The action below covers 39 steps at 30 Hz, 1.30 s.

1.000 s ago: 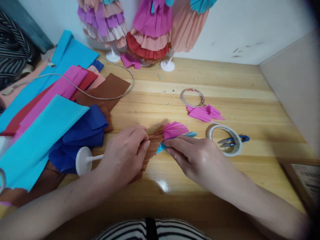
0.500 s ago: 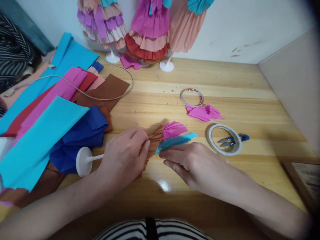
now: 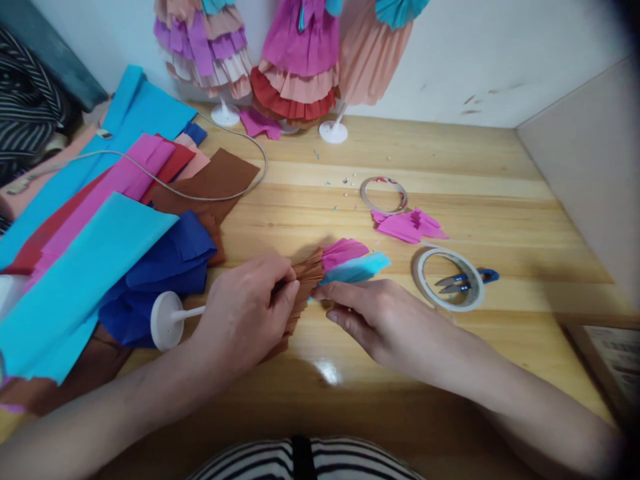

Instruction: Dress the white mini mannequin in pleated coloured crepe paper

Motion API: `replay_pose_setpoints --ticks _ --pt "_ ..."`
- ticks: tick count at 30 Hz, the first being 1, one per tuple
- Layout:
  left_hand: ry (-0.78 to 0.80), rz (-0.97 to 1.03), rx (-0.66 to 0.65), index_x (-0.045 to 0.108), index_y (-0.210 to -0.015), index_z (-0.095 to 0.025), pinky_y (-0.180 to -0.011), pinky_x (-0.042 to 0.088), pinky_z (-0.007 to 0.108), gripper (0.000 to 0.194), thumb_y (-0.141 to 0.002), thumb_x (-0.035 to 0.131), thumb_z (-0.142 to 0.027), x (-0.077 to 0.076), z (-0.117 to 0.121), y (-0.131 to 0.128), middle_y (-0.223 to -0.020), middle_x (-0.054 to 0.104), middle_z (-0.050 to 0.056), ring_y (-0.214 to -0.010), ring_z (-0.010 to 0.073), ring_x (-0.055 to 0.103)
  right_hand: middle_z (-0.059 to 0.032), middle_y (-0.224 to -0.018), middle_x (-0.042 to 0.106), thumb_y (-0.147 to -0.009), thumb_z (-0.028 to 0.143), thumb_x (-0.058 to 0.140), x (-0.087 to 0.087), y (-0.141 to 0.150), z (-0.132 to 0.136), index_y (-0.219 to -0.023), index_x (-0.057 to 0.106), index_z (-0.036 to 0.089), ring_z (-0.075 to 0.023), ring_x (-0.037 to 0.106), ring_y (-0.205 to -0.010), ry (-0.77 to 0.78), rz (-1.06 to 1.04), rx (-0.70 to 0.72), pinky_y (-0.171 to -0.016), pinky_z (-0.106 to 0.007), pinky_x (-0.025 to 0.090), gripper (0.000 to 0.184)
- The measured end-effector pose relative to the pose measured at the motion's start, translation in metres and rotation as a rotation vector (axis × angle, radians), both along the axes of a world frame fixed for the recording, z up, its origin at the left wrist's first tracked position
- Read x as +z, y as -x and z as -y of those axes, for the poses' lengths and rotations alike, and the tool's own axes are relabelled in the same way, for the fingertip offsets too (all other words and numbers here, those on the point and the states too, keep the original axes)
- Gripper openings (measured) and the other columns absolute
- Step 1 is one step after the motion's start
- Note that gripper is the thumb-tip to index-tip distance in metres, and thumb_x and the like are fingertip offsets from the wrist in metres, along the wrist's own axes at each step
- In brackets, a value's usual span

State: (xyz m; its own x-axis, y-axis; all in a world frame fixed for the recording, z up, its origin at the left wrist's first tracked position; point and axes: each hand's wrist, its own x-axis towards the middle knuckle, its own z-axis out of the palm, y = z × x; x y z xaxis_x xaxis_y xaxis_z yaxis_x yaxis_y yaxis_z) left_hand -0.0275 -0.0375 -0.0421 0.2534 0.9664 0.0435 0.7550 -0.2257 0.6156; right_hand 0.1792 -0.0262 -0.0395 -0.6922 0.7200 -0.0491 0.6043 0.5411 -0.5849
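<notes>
My left hand (image 3: pixel 253 303) is closed around a pleated brown crepe paper skirt (image 3: pixel 303 283). A white stand with a round base (image 3: pixel 167 321) sticks out to the left beneath this hand. Fanned pink crepe paper (image 3: pixel 345 251) and a blue crepe paper piece (image 3: pixel 355 268) spread from the skirt's right end. My right hand (image 3: pixel 385 320) has its index fingertip against the blue piece's lower edge, where it meets the brown paper. The thumb sits apart just below, and the other fingers are mostly hidden.
Crepe paper sheets (image 3: pixel 90 280) pile up at left, crossed by a grey cable (image 3: pixel 200 198). Paper dresses (image 3: pixel 305 40) on stands line the wall. At right are tape rolls (image 3: pixel 423 283), blue-handled snips (image 3: pixel 489 275) and a pink scrap (image 3: pixel 407 225). Tiny beads (image 3: pixel 345 181) lie scattered.
The blue piece has turned so more of its face shows, and it now lies fanned against the pink. My right fingertips have shifted slightly left and up.
</notes>
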Motion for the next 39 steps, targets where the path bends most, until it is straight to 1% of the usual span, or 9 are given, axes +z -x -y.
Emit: replay_pose_setpoints --ticks 11,17,22,24,28,31,34,37,39 --pt "-0.029 -0.011 -0.007 0.062 -0.076 -0.018 -0.071 0.054 0.029 0.015 -0.086 0.051 -0.021 -0.001 0.000 -0.001 -0.078 0.071 0.004 -0.072 0.0170 0.067 -0.0021 -0.066 0.065 -0.088 0.015 0.051 -0.002 0.001 0.000 -0.082 0.064 0.018 -0.0139 0.058 -0.055 -0.006 0.024 -0.051 -0.050 -0.025 0.035 0.014" --pt "-0.055 -0.007 -0.012 0.062 -0.075 -0.018 -0.069 0.053 0.028 0.015 -0.086 0.051 -0.020 -0.001 0.001 -0.001 -0.077 0.071 0.003 -0.070 0.0167 0.067 -0.0026 -0.064 0.062 -0.088 0.015 0.046 -0.003 0.004 0.001 -0.088 0.057 0.016 -0.0147 0.056 -0.053 0.061 0.052 -0.098 -0.049 -0.024 0.036 0.011" --pt "-0.051 -0.012 -0.015 0.061 -0.076 -0.018 -0.070 0.054 0.029 0.014 -0.086 0.051 -0.019 -0.002 0.002 -0.001 -0.077 0.070 0.003 -0.071 0.0170 0.067 -0.0025 -0.066 0.063 -0.087 0.013 0.046 0.000 0.004 0.001 -0.087 0.057 0.016 -0.0133 0.055 -0.053 0.044 0.014 -0.096 -0.050 -0.023 0.038 0.011" --pt "-0.051 -0.018 -0.014 0.061 -0.077 -0.018 -0.071 0.053 0.029 0.014 -0.086 0.051 -0.020 -0.003 0.003 -0.001 -0.079 0.071 0.003 -0.072 0.0168 0.066 -0.0004 -0.065 0.063 -0.088 0.012 0.048 0.002 0.004 0.000 -0.087 0.058 0.017 -0.0104 0.052 -0.048 0.013 -0.058 -0.111 -0.048 -0.021 0.037 0.011" --pt "-0.074 -0.036 -0.025 0.061 -0.077 -0.018 -0.070 0.053 0.029 0.015 -0.087 0.050 -0.020 -0.003 0.004 -0.002 -0.079 0.070 0.003 -0.071 0.0161 0.066 0.0036 -0.059 0.061 -0.086 0.013 0.053 0.001 0.004 0.000 -0.088 0.056 0.018 -0.0076 0.047 -0.041 -0.099 -0.171 -0.210 -0.044 -0.019 0.035 0.007" --pt "-0.119 -0.053 -0.035 0.060 -0.075 -0.018 -0.069 0.053 0.028 0.017 -0.087 0.049 -0.020 -0.004 0.005 -0.004 -0.077 0.069 0.003 -0.070 0.0160 0.065 0.0023 -0.062 0.064 -0.086 0.015 0.054 -0.005 0.007 0.002 -0.097 0.055 0.017 -0.0092 0.051 -0.043 -0.185 -0.147 -0.249 -0.045 -0.020 0.038 0.011" --pt "-0.169 -0.092 -0.038 0.060 -0.074 -0.018 -0.068 0.053 0.030 0.019 -0.088 0.047 -0.020 -0.006 0.006 -0.004 -0.077 0.069 0.005 -0.071 0.0173 0.065 -0.0004 -0.066 0.067 -0.089 0.017 0.052 -0.011 0.011 0.004 -0.102 0.057 0.016 -0.0115 0.057 -0.048 -0.251 -0.083 -0.228 -0.047 -0.022 0.040 0.015" --pt "-0.239 -0.128 -0.049 0.060 -0.074 -0.018 -0.066 0.052 0.030 0.020 -0.089 0.046 -0.019 -0.007 0.006 -0.005 -0.080 0.070 0.006 -0.072 0.0179 0.065 -0.0022 -0.064 0.066 -0.091 0.017 0.047 -0.015 0.016 0.003 -0.092 0.060 0.014 -0.0121 0.054 -0.047 -0.334 -0.031 -0.195 -0.045 -0.023 0.037 0.014" --pt "-0.294 -0.143 -0.066 0.059 -0.074 -0.018 -0.064 0.052 0.029 0.020 -0.089 0.046 -0.019 -0.008 0.006 -0.005 -0.080 0.070 0.006 -0.073 0.0179 0.066 -0.0024 -0.061 0.063 -0.091 0.014 0.044 -0.015 0.018 0.002 -0.083 0.060 0.013 -0.0120 0.052 -0.046 -0.376 -0.011 -0.175 -0.044 -0.024 0.034 0.018"
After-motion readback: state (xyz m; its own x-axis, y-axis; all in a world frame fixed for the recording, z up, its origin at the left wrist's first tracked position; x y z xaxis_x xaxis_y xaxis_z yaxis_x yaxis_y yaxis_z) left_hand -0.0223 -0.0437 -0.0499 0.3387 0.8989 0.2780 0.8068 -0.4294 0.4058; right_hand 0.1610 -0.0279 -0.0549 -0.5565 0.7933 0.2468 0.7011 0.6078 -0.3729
